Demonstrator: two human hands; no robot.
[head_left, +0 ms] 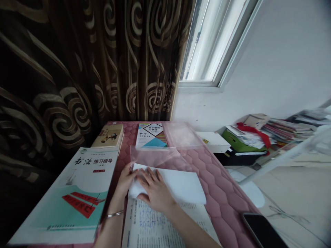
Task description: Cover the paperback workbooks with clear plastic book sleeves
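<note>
A book (150,225) with printed text and blue handwriting lies on the pink quilted surface. Across its upper part is a blank white sheet or cover (183,186), with a clear plastic book cover (160,156) stretching out beyond its far edge. My left hand (126,181), with a bracelet at the wrist, is closed at the far left corner, where the white sheet meets the plastic; its fingertips are partly hidden. My right hand (156,191) presses flat on the white sheet with fingers spread, just right of the left hand.
A large calligraphy workbook (85,206) lies to the left, a tan book stack (110,137) behind it. At the back are a maths workbook (151,136) and another clear plastic cover (181,136). A phone (261,229) rests near the right edge. A white box (213,141) stands beyond.
</note>
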